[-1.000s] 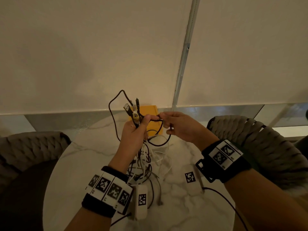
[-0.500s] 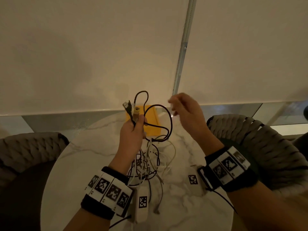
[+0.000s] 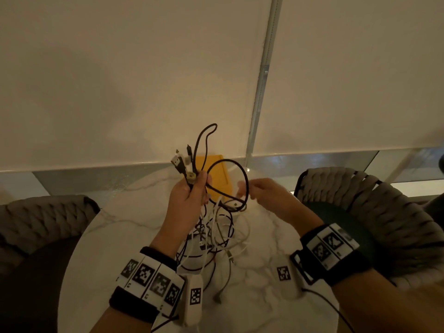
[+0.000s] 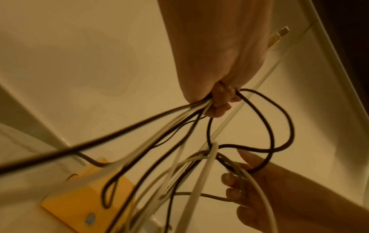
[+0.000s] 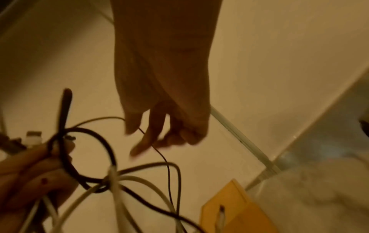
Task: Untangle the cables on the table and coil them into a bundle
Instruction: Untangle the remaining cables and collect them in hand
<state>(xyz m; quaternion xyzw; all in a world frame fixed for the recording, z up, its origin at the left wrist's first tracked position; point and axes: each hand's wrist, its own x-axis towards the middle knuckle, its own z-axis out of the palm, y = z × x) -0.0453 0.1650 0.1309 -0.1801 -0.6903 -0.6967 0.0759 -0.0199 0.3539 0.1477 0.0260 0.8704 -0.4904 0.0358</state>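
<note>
**Inspector:** Head view first.

**Assistant:** The left hand (image 3: 189, 198) is raised above the marble table (image 3: 115, 236), fingers wrapped round a bunch of cables (image 3: 211, 231) with the plugs (image 3: 179, 162) sticking up at 12 o'clock from the fist. The rest of the tangle hangs to the tabletop at 6 o'clock. A black loop (image 3: 240, 169) arcs toward 3 o'clock, where the right hand (image 3: 266, 195) meets it with fingertips; whether they nip it, this view does not settle. A yellow box (image 3: 213, 169) sits behind the hands. Woven chairs (image 3: 374, 212) flank the table.

**Inspector:** Left wrist view?

**Assistant:** The left hand (image 4: 217, 66) clamps black and white strands that fan out toward 7 o'clock. The right hand (image 4: 259, 189) sits at 5 o'clock, the black loop (image 4: 279, 126) lying across its fingers.

**Inspector:** Right wrist view?

**Assistant:** The right hand (image 5: 163, 110) has fingers loosely bent, blurred; a thin strand (image 5: 163, 157) passes between thumb and forefinger. A firm pinch I cannot tell. The left hand (image 5: 30, 170) is at 8 o'clock.
</note>
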